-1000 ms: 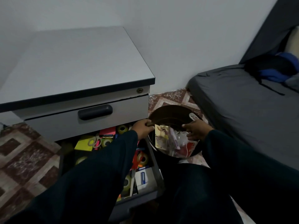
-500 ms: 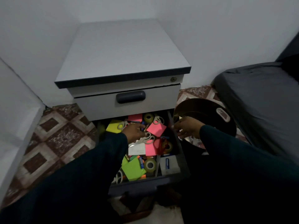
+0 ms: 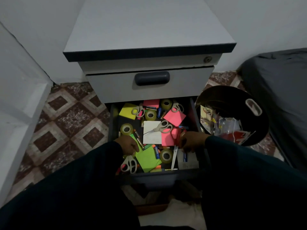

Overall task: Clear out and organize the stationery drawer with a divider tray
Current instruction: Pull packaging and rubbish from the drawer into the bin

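The open drawer (image 3: 112, 123) of the grey cabinet is a jumble of sticky pads, tape rolls, scissors and batteries. A white pad (image 3: 152, 136) lies in the middle with scissors (image 3: 160, 127) across it. My left hand (image 3: 127, 146) reaches into the near left part, fingertips at the edge of a green pad (image 3: 147, 159); its grip is hidden. My right hand (image 3: 192, 141) is in the near right part, fingers curled down around a red tape roll (image 3: 176, 136). No divider tray shows.
A dark round bin (image 3: 232, 97) with wrappers and scraps stands on the tiled floor right of the drawer. A dark mattress (image 3: 282, 90) lies beyond it. The upper drawer (image 3: 152, 78) is closed above. A white wall edge stands at the left.
My view swung from the bin to straight over the drawer. My right hand left the bin and went into the drawer's near right; my left hand moved nearer, to the green pad.
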